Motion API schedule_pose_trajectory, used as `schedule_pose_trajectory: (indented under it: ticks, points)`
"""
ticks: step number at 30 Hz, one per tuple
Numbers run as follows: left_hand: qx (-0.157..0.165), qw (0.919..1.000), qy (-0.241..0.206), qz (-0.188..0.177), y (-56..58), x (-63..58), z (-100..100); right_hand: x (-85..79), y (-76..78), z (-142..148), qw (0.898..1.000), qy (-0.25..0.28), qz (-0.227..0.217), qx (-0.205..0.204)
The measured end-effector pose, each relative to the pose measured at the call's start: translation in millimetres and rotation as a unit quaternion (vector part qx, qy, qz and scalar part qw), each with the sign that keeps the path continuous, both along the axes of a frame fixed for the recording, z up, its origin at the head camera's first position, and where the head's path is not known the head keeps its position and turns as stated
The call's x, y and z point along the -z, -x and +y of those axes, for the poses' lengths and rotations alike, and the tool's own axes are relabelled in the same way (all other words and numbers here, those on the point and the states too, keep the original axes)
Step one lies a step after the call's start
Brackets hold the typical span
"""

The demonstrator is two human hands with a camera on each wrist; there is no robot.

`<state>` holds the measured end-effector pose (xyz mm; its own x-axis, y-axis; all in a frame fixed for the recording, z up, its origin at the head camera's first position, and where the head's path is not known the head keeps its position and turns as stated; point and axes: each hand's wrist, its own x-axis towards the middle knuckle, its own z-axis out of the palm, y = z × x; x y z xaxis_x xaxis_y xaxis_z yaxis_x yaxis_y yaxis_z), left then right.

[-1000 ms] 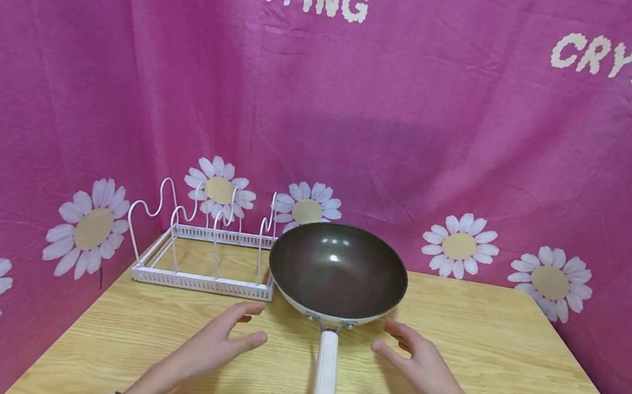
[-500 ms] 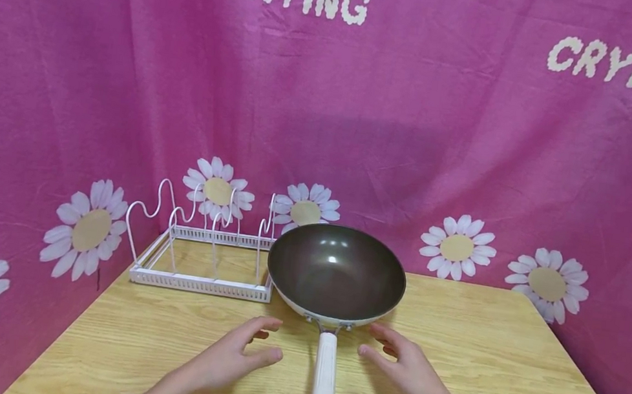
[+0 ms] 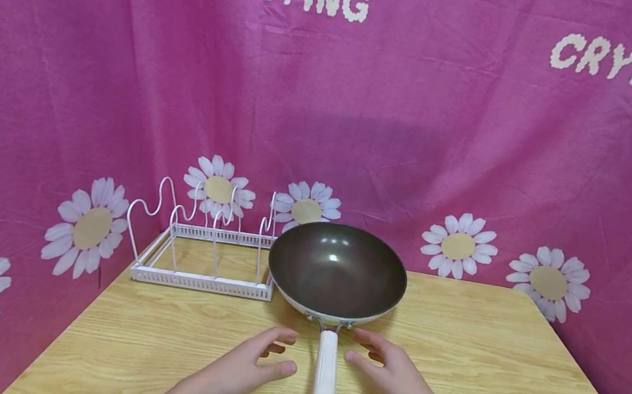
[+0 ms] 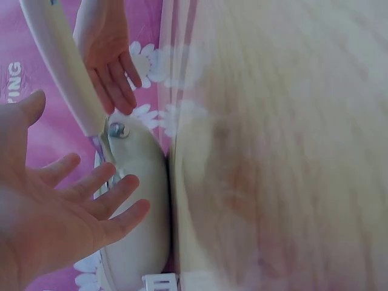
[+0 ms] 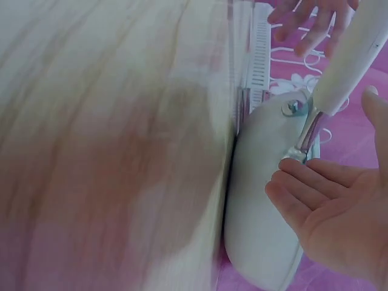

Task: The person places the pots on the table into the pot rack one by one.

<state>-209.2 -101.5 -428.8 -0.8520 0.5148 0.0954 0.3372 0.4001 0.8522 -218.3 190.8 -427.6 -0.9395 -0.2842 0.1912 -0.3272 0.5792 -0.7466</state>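
A wok-style frying pan [image 3: 337, 271] with a dark inside and a pale outside stands on the table, its white handle [image 3: 326, 374] pointing toward me. To the left of the handle, my left hand [image 3: 244, 364] hovers with fingers spread and holds nothing. My right hand [image 3: 395, 375] is on the other side, also empty, its fingertips closer to the handle's upper end. A gap shows between each hand and the handle in the head view. In the left wrist view the pan's pale outer wall [image 4: 142, 206] lies beyond the left fingers [image 4: 124, 194].
A white wire rack [image 3: 201, 283] with several upright curved dividers stands at the back left, close beside the pan. The wooden table [image 3: 480, 352] ends at a pink curtain [image 3: 382, 133] with daisies and lettering behind and at both sides.
Both hands have moved inward toward the handle, the left hand to the right and the right hand to the left, slightly nearer me. Pan and rack have stayed in place.
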Motion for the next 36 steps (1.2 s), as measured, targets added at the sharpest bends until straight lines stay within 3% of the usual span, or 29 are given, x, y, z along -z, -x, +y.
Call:
schedule_pose_trajectory:
  ticks: [5, 14, 21, 25, 36]
  points:
    - [0.011, 0.9995, -0.015, -0.024, -5.1, 2.8, 6.7, -0.1, -1.5, -4.4, 1.000, 0.009, 0.000, -0.004]
    - [0.040, 0.9934, -0.082, -0.070, -10.1, 4.8, 14.5, -2.6, -4.1, -14.5, 0.999, 0.039, -0.017, -0.024]
    - [0.042, 0.9893, -0.094, -0.103, -16.5, 7.9, 22.9, -0.7, -6.2, -18.2, 0.998, 0.049, -0.022, -0.025]
    - [0.044, 0.9852, -0.110, -0.123, -20.2, 7.2, 26.3, -1.0, -7.8, -21.5, 0.997, 0.055, -0.047, -0.022]
    - [0.093, 0.9570, -0.157, -0.226, -18.7, 3.8, 35.9, 0.7, -9.7, -32.1, 0.990, 0.096, -0.103, -0.023]
